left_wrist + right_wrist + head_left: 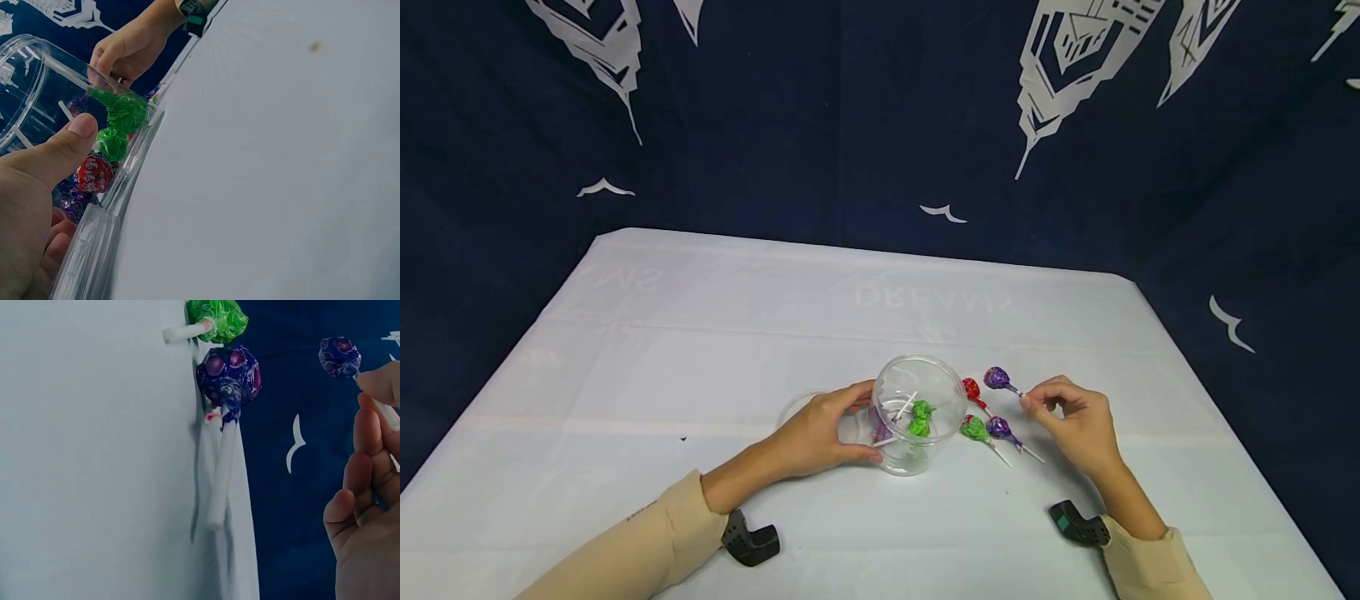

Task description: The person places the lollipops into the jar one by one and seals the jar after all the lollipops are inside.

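My left hand point(820, 433) grips the side of a clear plastic jar point(907, 465), thumb in front and fingers behind. Green lollipops point(920, 427) lie inside it, and the left wrist view also shows a red lollipop point(95, 174) and purple wrappers point(76, 205) there. To the right of the jar, my right hand point(1075, 421) pinches the stick of a purple lollipop point(997, 378) between thumb and forefinger, held above the table. Below it on the cloth lie a red lollipop point(972, 389), a green lollipop point(974, 428) and another purple lollipop point(1000, 427).
A clear round lid point(788, 406) lies behind my left hand, partly hidden by it. The white cloth-covered table point(700, 375) runs back to a dark blue curtain point(835, 125) with white prints. Each wrist carries a black device point(751, 542).
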The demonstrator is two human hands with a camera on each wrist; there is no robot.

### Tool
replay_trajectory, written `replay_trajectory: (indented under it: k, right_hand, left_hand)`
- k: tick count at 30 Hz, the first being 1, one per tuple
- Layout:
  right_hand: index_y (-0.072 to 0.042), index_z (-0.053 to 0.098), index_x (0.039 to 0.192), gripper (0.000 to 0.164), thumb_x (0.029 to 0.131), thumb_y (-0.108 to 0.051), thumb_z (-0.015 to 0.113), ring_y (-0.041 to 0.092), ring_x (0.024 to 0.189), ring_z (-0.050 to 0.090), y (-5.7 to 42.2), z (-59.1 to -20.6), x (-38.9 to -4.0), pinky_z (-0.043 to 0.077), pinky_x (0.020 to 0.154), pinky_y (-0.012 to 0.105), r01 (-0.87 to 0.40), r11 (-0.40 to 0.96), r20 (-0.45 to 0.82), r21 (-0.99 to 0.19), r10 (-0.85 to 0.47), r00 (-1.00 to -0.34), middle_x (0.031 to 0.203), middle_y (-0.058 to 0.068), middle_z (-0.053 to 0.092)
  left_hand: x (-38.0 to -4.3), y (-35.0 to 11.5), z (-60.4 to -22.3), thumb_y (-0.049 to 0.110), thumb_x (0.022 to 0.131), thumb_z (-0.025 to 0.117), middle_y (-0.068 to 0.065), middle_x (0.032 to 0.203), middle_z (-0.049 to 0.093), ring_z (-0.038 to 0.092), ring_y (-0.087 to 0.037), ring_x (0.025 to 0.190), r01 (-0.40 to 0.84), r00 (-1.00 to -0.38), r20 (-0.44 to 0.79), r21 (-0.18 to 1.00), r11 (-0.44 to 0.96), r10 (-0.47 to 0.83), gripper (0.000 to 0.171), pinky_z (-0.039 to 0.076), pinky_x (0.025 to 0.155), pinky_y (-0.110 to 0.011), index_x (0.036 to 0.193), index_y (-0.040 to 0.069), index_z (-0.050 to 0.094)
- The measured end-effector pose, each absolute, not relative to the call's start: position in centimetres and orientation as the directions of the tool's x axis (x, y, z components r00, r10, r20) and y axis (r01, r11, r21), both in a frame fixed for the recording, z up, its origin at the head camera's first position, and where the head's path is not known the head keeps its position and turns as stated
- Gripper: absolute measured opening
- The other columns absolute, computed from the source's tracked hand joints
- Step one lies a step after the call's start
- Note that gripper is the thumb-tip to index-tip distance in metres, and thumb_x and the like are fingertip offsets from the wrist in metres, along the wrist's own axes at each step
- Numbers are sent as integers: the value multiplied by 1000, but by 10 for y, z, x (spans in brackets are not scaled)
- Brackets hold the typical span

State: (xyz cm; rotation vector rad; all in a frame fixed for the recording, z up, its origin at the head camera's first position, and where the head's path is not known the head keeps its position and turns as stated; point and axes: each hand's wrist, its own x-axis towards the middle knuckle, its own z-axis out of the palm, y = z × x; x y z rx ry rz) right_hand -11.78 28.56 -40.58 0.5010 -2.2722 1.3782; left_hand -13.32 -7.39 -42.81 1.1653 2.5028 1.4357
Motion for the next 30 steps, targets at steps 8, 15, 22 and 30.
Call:
replay_trajectory:
  k: [8, 15, 22, 30]
  right_hand:
    - [7, 68, 78, 9, 80, 13, 75, 11, 74, 52, 282, -392, -114, 39, 60, 23, -576, 392, 578, -718, -127, -806, 75, 9, 65]
    - [9, 67, 78, 11, 83, 6, 76, 12, 75, 55, 281, -377, -118, 45, 66, 17, -612, 281, 605, -739, -122, -787, 76, 10, 66]
    - [8, 69, 80, 22, 73, 29, 65, 15, 79, 56, 275, -364, -122, 49, 71, 18, -682, 124, 665, -721, -151, -731, 78, 11, 66]
    - [10, 68, 80, 26, 69, 33, 61, 16, 79, 55, 260, -350, -123, 50, 73, 20, -734, 84, 708, -674, -213, -674, 78, 8, 66]
  left_hand:
    - [-134, -72, -428, 27, 74, 89, -9, 134, 61, 60, -20, 120, 590, -715, 319, 754, 290, 622, 88, 46, 105, -36, 145, 2, 43]
    - [-134, -74, -429, 27, 73, 89, -10, 134, 61, 59, -19, 120, 596, -713, 329, 749, 289, 619, 88, 45, 106, -38, 144, 2, 44]
    - [-133, -74, -429, 26, 73, 89, -11, 134, 61, 59, -19, 120, 598, -711, 331, 750, 284, 621, 88, 45, 105, -37, 144, 1, 44]
    - [-135, -74, -430, 25, 73, 90, -12, 134, 60, 60, -20, 119, 607, -706, 341, 743, 282, 620, 88, 47, 104, -36, 144, 0, 44]
